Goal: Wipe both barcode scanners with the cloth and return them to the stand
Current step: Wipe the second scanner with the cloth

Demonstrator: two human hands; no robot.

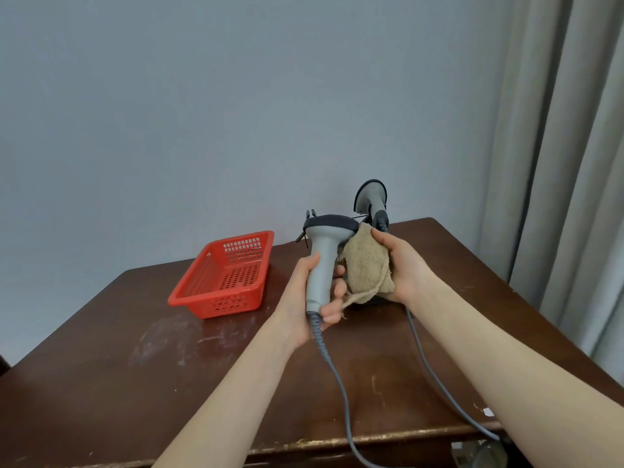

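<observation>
My left hand (310, 295) grips the handle of a grey barcode scanner (326, 244), held upright above the table with its dark head on top. My right hand (401, 265) holds a bunched beige cloth (368, 265) pressed against the right side of that scanner's head and handle. A second grey scanner (369, 195) sits behind, resting in the black stand (309, 217), whose base is mostly hidden by the cloth and my hands. Each scanner has a grey cable (341, 383) trailing toward the table's near edge.
An empty red plastic basket (223, 278) stands to the left on the dark brown wooden table (135, 366). A second grey cable (435, 380) runs off the front right edge. A grey wall is behind, and curtains (567, 163) hang at the right.
</observation>
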